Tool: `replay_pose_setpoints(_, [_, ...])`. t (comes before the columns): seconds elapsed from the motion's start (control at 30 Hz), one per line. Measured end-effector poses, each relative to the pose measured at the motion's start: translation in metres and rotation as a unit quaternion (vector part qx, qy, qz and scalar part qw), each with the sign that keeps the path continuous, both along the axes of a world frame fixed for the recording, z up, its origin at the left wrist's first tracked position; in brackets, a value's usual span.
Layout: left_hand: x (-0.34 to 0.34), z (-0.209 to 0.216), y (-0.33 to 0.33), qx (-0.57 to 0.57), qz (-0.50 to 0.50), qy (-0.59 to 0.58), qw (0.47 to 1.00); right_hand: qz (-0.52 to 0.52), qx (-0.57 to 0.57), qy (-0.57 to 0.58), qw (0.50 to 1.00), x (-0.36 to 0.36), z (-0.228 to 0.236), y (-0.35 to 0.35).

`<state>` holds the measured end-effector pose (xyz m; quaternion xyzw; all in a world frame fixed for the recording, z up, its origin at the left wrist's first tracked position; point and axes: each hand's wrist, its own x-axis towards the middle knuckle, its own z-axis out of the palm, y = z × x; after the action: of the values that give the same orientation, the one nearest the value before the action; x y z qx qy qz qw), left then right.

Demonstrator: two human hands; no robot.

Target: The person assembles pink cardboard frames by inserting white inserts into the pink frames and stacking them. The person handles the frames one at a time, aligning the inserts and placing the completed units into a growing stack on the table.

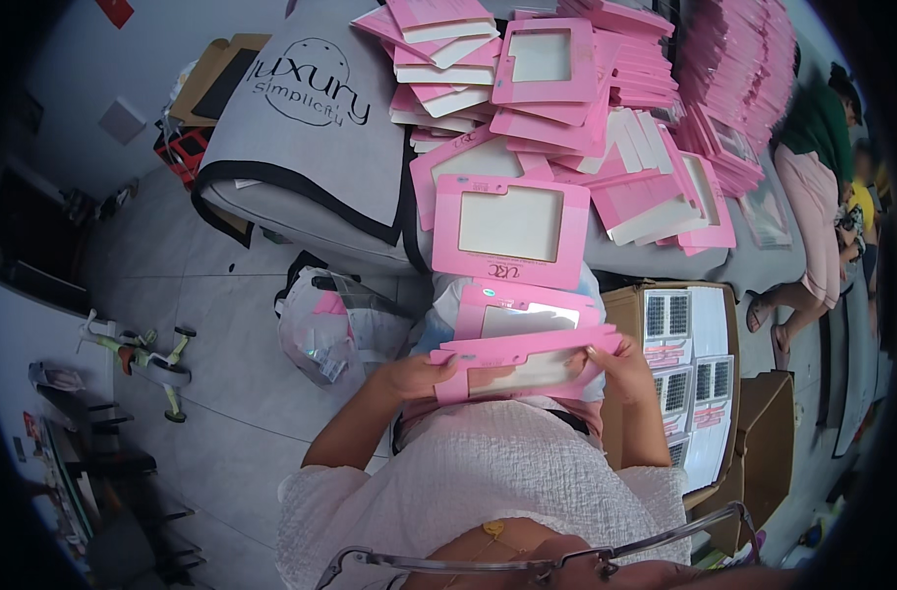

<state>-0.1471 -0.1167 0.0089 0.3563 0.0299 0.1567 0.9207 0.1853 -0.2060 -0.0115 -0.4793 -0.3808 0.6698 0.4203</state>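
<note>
Leftmost, a child's balance bike [148, 366] is stood on grey tiled floor [237, 388], with a wide stretch of tile left between it and a clear plastic bag [306, 339]. Above the bag, a grey sofa [507, 228] is draped with a black-trimmed grey cover [301, 147], whose front edge is hung toward the floor. Left hand [419, 376]: thumb and fingers clamped on the left end of a pink window-cut cardboard sleeve [529, 343], which is held in front of the torso, over the lap. Another pink sleeve [476, 298] is rested just beyond it; more sleeves [515, 184] are heaped on the sofa, some lapped over its front edge. Right hand [620, 366]: fingers pinched on the sleeve's right end. Right side is tightly bounded by an open carton [731, 364] packed with white boxes [709, 324]; a second carton [771, 433] is set beside it. Far right, a person in green [820, 128] is seen near the sofa.
</note>
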Motion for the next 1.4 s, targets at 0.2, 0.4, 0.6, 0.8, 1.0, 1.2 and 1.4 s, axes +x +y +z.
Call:
replay_pose_setpoints(0.2, [-0.001, -0.041, -0.008, 0.014, 0.072, 0.121, 0.990, -0.138, 0.429, -0.645, 0.617, -0.068, 0.078, 0.008])
replay_pose_setpoints(0.4, [-0.001, -0.033, -0.022, 0.063, 0.065, 0.298, 0.950, -0.002, 0.444, -0.560, 0.699, -0.088, 0.059, 0.015])
replay_pose_setpoints(0.6, [-0.013, -0.028, -0.036, 0.062, 0.055, 0.321, 0.943, 0.013, 0.435, -0.516, 0.738, -0.099, 0.058, 0.012])
replay_pose_setpoints(0.8, [-0.017, -0.014, -0.040, 0.163, 0.078, 0.312, 0.933, 0.051, 0.458, -0.491, 0.739, -0.101, 0.064, 0.012])
replay_pose_setpoints(1.0, [-0.009, 0.000, -0.047, 0.205, 0.203, 0.318, 0.903, 0.041, 0.471, -0.467, 0.748, -0.105, 0.048, 0.012])
replay_pose_setpoints(1.2, [0.009, 0.055, -0.025, 0.650, 0.444, 0.362, 0.500, 0.058, 0.450, -0.496, 0.740, -0.112, 0.057, 0.021])
replay_pose_setpoints(1.4, [0.011, 0.037, -0.027, 0.698, 0.252, 0.372, 0.558, -0.009, 0.403, -0.493, 0.771, -0.104, 0.073, 0.024])
